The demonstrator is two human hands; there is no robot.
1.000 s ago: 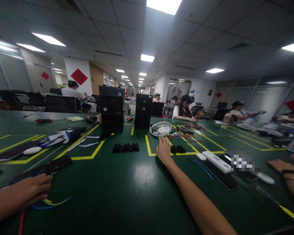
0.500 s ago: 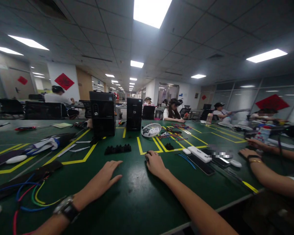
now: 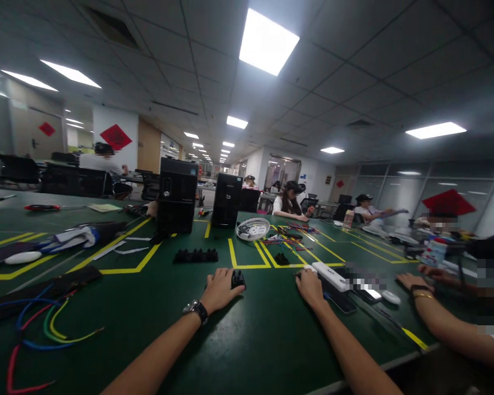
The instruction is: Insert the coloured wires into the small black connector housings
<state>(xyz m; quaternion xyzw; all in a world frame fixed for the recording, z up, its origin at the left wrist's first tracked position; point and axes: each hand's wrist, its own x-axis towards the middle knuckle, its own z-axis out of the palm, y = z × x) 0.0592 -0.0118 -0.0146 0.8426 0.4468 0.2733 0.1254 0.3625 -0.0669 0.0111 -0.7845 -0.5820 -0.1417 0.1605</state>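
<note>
My left hand (image 3: 221, 289) is closed over a small black knobbed block (image 3: 239, 279), whose right end sticks out past the fingers. To the right, my right hand (image 3: 310, 286) is low over the table with its fingers curled down. Its fingertips are near a small white case (image 3: 310, 268) and a long white power bank (image 3: 330, 276); what they hold, if anything, is hidden. A blue strip (image 3: 326, 295) peeks out beside this hand. A longer black knobbed strip (image 3: 195, 256) lies beyond my left hand, and a small black piece (image 3: 281, 258) sits farther right.
Two black computer towers (image 3: 177, 197) stand at the back, beside a round white fan grille (image 3: 253, 229) and tangled coloured wires (image 3: 288, 237). Loose coloured cables (image 3: 57, 323) lie at left. A phone (image 3: 341, 300) and a neighbour's hands (image 3: 414, 282) are at right.
My left hand has moved right and forward and now covers the black block. My right hand has shifted right, over the spot where the blue strips lay. The view has shifted slightly.
</note>
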